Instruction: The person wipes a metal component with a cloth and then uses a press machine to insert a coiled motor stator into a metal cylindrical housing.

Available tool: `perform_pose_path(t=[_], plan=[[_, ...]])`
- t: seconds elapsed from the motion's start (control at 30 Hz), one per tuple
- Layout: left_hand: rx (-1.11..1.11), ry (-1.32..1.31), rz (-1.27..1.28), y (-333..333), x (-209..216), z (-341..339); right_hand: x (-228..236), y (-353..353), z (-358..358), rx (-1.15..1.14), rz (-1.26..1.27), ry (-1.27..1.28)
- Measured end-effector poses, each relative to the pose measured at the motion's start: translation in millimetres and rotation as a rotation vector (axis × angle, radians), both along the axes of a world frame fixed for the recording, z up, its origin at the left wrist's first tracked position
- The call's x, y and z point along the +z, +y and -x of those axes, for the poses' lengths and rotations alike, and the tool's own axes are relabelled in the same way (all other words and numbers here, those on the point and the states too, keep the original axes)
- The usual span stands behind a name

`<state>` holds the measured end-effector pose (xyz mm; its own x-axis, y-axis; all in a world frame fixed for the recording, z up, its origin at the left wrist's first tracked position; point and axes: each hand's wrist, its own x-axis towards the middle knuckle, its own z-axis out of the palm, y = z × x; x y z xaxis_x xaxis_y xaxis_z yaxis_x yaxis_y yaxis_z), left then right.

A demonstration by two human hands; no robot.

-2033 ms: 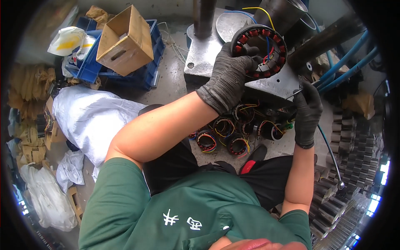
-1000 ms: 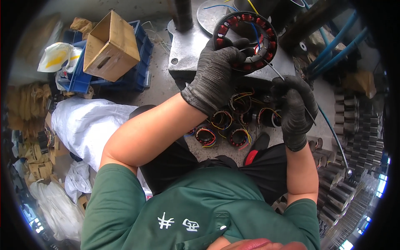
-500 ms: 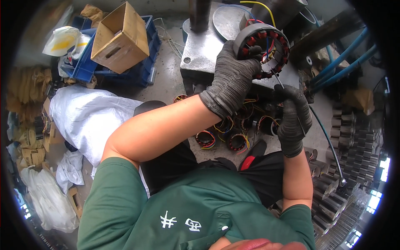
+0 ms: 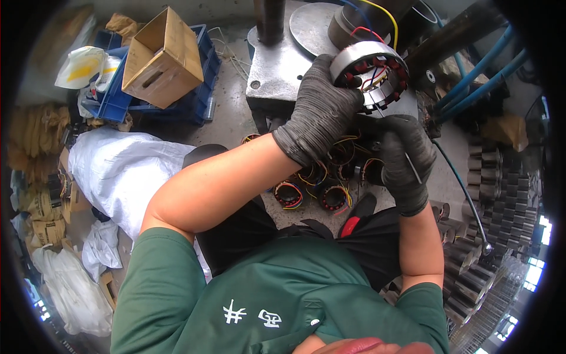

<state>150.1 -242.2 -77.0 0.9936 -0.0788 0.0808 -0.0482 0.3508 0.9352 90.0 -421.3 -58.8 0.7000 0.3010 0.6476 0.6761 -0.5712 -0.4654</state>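
Observation:
My left hand (image 4: 327,106), in a dark grey glove, is closed on the left side of a motor stator (image 4: 362,56). This is a metal ring with dark red windings inside and blue, red and yellow wires rising from it. It is held tilted above the metal press bed. My right hand (image 4: 407,156), gloved alike, is closed around a thin metal rod (image 4: 414,169). The rod's upper end reaches the stator's lower rim; whether it touches cannot be made out. Its middle is hidden by my fingers.
Several wired stators (image 4: 334,197) lie on the floor below. The press bed (image 4: 271,71) with a dark post (image 4: 270,20) stands ahead. At far left a cardboard box (image 4: 165,71) sits on blue crates (image 4: 206,88). Stacked metal cylinders (image 4: 471,259) and blue hoses (image 4: 477,88) are at right.
The stator has turned in my left hand, showing more of its outer wall, and sits slightly lower. My right hand has moved a little left with the rod, whose tip is now by the lower rim.

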Motion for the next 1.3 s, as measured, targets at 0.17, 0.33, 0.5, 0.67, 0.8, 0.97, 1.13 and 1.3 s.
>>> perform_pose_path(t=[0.17, 0.33, 0.5, 0.67, 0.8, 0.97, 1.13, 1.3], plan=[[-0.108, 0.231, 0.137, 10, 9, -4, 2, -12, 19, 0.000, -0.316, 0.230], [-0.225, 0.353, 0.317, 13, -7, -14, -2, -28, 20, 0.098, -0.702, 0.296], [-0.209, 0.439, 0.464, 12, -6, -11, 2, -29, 18, 0.130, -0.708, 0.303], [-0.267, 0.456, 0.363, 18, 9, -3, 1, -29, 15, 0.084, -0.661, 0.338], [-0.226, 0.395, 0.360, 12, 11, 1, 2, -28, 14, 0.072, -0.629, 0.350], [-0.182, 0.220, 0.287, 10, 4, 0, 2, -24, 13, 0.024, -0.578, 0.340], [-0.162, 0.181, 0.144, 11, 4, 0, 1, -18, 8, -0.025, -0.335, 0.266], [-0.094, 0.186, -0.021, 7, -1, 0, 4, -12, 6, -0.041, 0.022, 0.071]])
